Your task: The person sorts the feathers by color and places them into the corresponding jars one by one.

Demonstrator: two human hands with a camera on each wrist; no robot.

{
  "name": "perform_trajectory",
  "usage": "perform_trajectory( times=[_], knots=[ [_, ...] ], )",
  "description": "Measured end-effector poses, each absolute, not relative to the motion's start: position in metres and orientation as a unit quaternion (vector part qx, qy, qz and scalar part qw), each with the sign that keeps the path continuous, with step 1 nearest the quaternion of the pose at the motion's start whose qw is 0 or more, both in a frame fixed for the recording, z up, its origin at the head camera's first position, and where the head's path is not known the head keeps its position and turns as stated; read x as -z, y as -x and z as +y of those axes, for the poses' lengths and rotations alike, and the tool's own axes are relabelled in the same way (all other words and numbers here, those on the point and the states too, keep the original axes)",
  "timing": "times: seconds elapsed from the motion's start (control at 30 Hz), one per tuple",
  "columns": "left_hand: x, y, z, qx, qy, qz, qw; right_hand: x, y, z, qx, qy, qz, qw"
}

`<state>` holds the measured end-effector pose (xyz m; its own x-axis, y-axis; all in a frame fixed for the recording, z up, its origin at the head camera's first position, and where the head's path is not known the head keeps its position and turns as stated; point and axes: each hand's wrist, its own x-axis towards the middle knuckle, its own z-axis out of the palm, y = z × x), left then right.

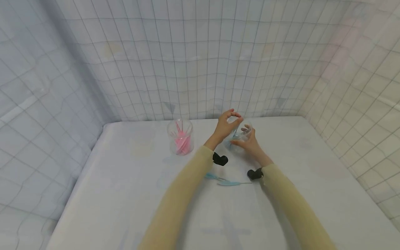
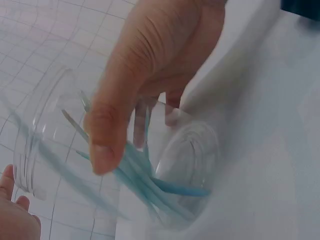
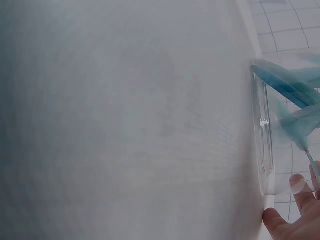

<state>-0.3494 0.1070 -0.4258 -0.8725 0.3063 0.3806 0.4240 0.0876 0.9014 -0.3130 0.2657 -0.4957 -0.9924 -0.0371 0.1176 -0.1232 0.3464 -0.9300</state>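
In the head view my right hand (image 1: 251, 145) grips a clear jar (image 2: 192, 145) from its right side. Several blue feathers (image 2: 155, 192) lean inside it, stems toward the mouth. My left hand (image 1: 223, 127) is above the rim, thumb and forefinger pinching the thin stem of a blue feather (image 2: 75, 177). Blurred in the left wrist view, this feather slants down across the jar; whether it is inside cannot be told. The left wrist view shows the right thumb across the jar's wall; fingers show through the glass. Only right fingertips show near the jar's base in the right wrist view.
To the left stands a second clear jar (image 1: 171, 131) with pink feathers (image 1: 182, 144). Two or so blue feathers (image 1: 229, 183) lie on the white table (image 1: 131, 194) between my forearms, partly under the left sleeve. A checked cloth (image 1: 187, 69) hangs behind the table and on both sides.
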Motion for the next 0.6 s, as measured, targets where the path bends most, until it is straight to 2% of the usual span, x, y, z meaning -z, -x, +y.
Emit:
perform_trajectory(
  times=[0.1,0.37,0.47,0.6],
  knots=[
    [0.432,0.347,0.094,0.614,0.256,-0.745,0.047,0.495,0.313,0.267,-0.568,-0.05,-0.821,0.035],
    [0.445,0.33,0.053,0.505,0.33,-0.793,0.09,0.491,0.313,0.266,-0.581,-0.052,-0.812,0.033],
    [0.452,0.317,0.039,0.464,0.353,-0.809,0.075,0.492,0.313,0.266,-0.58,-0.051,-0.813,0.03],
    [0.464,0.3,0.025,0.413,0.373,-0.831,0.026,0.493,0.313,0.266,-0.572,-0.047,-0.818,0.031]
  ],
)
